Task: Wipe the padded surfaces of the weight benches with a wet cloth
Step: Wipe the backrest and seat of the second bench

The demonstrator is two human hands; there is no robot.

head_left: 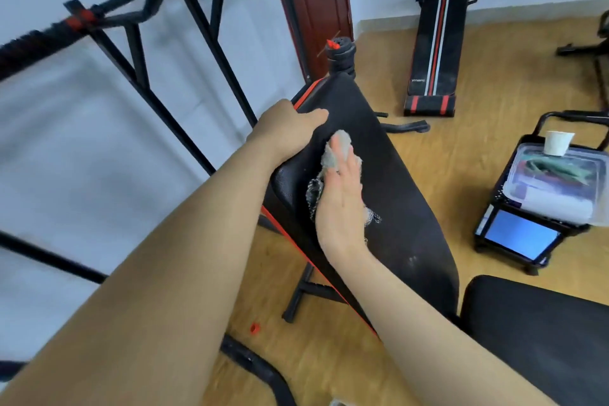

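A black padded bench back (395, 181) with red edge trim slopes up through the middle of the view. My left hand (286, 128) grips its left edge near the top, fingers curled round the rim and thumb on the pad. My right hand (339, 198) lies flat with straight fingers on a grey mesh cloth (339, 150), pressing it against the pad. Cloth shows beyond the fingertips and on both sides of the palm. The black seat pad (540, 339) sits at the lower right.
A black pull-up frame (197, 20) stands left against the white wall. On the wood floor: a sit-up bench (435, 43) far back, weight plates (341, 56), a low cart with a plastic box (557, 188), paper cup (557, 142) and tablet (517, 237), a small red cap (254, 327).
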